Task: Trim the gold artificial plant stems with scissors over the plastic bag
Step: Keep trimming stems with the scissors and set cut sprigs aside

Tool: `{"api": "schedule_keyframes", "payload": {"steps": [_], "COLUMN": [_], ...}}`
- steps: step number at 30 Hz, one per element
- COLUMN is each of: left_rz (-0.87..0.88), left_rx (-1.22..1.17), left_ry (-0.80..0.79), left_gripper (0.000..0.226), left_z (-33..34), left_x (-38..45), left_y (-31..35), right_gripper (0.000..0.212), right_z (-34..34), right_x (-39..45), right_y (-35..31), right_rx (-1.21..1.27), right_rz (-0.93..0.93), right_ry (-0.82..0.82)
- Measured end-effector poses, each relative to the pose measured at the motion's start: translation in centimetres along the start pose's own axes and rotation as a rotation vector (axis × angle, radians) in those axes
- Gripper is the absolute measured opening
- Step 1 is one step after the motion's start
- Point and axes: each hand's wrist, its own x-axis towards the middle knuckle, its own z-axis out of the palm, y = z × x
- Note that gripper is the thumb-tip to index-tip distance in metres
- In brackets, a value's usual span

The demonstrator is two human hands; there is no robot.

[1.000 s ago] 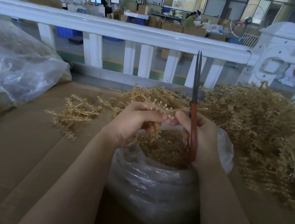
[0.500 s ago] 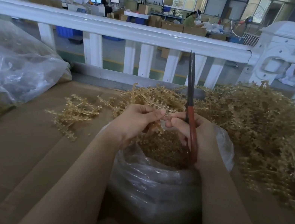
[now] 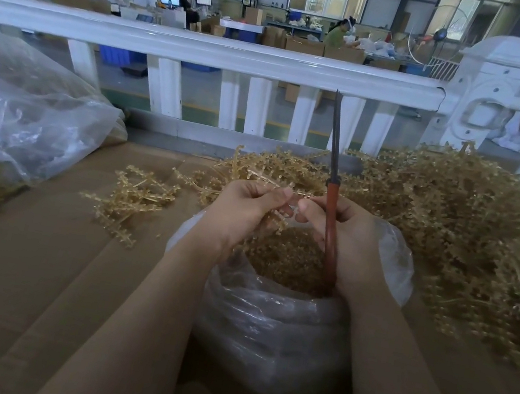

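Fingertips of the left hand [image 3: 242, 209] and right hand [image 3: 345, 236] meet over the bag [image 3: 267, 323], pinching a gold stem [image 3: 271, 183] between them; where the stem ends behind the fingers is hard to make out. The right hand also curls round the red handles of the scissors [image 3: 331, 206], whose lower ends are hidden in the palm. The blades lie together and point up toward the railing [image 3: 208, 48]. Against half a second ago, the blades stand slightly more upright and the fingertips sit a little closer. The bag, holding gold trimmings, stands at the tabletop's near middle. A heap [image 3: 454, 231] fills the right side, cut off at the frame edge; loose stems [image 3: 133, 198] lie left of centre; a second bag [image 3: 22, 120] sits at the left edge, its contents blurred.
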Motion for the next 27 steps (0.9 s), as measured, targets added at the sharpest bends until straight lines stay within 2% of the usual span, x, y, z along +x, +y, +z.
{"api": "schedule_keyframes", "payload": {"steps": [5,10,13,18,24,27], "left_rz": [0.026,0.01,0.041,0.055,0.068,0.083], "left_rx": [0.059,-0.046,-0.081,-0.056,-0.051,-0.087], "left_ry": [-0.06,-0.071,-0.069,-0.016,0.009,0.089], "left_gripper": [0.02,0.011,0.007,0.014,0.014,0.007], "left_z": [-0.35,-0.26,-0.04,-0.25,-0.31,-0.5], "left_x": [0.06,0.05,-0.06,0.03,0.02,0.15], "left_y": [-0.27,-0.32,-0.25,-0.35,-0.1,-0.06], "right_gripper": [0.002,0.01,0.01,0.007,0.012,0.018], "right_z": [-0.22,-0.38,-0.26,0.09,0.22,0.24], "right_x": [0.16,-0.02,-0.07,0.21,0.24,0.39], "right_y": [0.18,-0.01,-0.05,0.34,0.31,0.33], "right_rx": [-0.059,0.037,0.005,-0.187,-0.203,-0.214], "right_rz": [-0.004,0.008,0.0,-0.007,-0.021,-0.056], "right_ry": [-0.025,-0.064,-0.069,0.02,0.033,0.045]}}
